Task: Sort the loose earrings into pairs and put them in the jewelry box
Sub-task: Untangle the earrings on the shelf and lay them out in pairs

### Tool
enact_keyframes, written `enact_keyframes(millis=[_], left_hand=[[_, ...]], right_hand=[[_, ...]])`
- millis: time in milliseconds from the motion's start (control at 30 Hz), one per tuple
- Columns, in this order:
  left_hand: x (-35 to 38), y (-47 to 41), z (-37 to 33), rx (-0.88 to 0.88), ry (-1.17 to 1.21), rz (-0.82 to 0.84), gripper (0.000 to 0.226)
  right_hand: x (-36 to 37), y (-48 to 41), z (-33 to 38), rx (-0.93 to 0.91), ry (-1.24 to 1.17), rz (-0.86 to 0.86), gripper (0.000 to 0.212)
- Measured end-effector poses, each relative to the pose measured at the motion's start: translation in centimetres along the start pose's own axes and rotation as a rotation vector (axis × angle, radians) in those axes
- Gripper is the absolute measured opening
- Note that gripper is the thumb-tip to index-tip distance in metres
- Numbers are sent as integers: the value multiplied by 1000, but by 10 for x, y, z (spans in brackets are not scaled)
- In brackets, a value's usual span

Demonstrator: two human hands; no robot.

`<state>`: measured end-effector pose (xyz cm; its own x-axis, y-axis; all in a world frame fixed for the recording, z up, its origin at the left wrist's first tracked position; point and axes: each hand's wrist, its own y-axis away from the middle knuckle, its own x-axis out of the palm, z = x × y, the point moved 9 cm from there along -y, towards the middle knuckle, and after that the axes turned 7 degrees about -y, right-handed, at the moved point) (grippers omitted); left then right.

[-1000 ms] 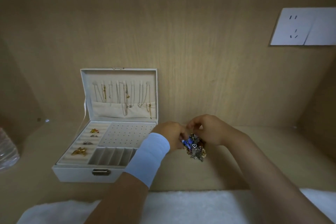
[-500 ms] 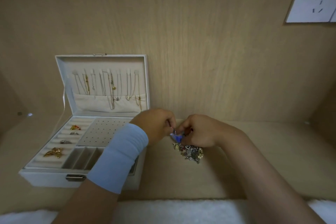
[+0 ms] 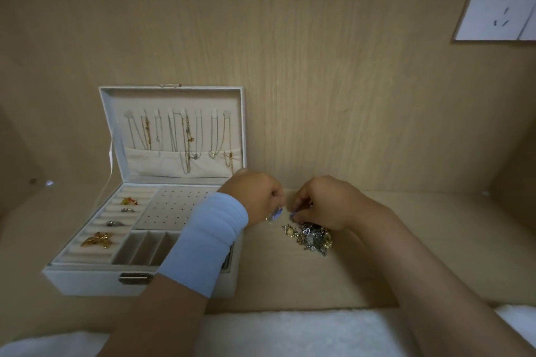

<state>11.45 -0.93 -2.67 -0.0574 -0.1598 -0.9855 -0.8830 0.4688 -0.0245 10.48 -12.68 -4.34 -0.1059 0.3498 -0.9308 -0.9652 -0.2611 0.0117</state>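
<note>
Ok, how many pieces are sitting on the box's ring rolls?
4, in a column on the ring rolls of the jewelry box: small gold piece farthest back, small silver piece next, silver ring in the middle, large gold piece nearest the front. None seems hidden there.

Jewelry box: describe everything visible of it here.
The white jewelry box stands on the wooden shelf, left. Its lid is upright, open, with necklaces hanging inside above a pocket. Inside are ring rolls holding gold and silver pieces, a bare dotted panel and front compartments. A brass-looking clasp is on the front. A wristbanded forearm crosses over its right side.
</note>
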Motion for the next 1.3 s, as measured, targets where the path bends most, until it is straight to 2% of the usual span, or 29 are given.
enact_keyframes(millis=[100,167,300,367,467,633,833,967,1033,1100,1200,1300], left_hand=[[-5,1,-6,47,-35,-35,21],[-8,1,-8,78,-24,-75,18],[-5,-3,-3,70,46,-86,12],[-3,-5,-1,61,58,-88,14],[-5,-6,1,34,149,-123,25],[-19,-2,1,24,579,-226,33],[-22,-1,6,3,867,-247,25],[-28,4,21,-54,926,-255,14],[-32,7,27,-75,818,-251,10],[-32,10,27,-79,631,-195,8],[-27,10,20,-55,321,-51,4],[-23,11,11,-24,74,49,4]], right_hand=[[-4,0,0,5,25,-47,14],[-12,0,-6,41,-55,-103,14],[-34,5,-21,131,-473,-296,22],[-35,8,-23,176,-708,-338,24],[-30,11,-21,212,-916,-326,22],[-26,9,-22,191,-1083,-303,23],[-27,6,1,87,-1250,-284,14],[-22,5,17,69,-1345,-247,19],[-16,6,22,92,-1317,-184,19],[-13,7,17,134,-1163,-152,15],[-13,6,-1,150,-768,-142,15],[-1,4,-1,100,-387,-6,6]])
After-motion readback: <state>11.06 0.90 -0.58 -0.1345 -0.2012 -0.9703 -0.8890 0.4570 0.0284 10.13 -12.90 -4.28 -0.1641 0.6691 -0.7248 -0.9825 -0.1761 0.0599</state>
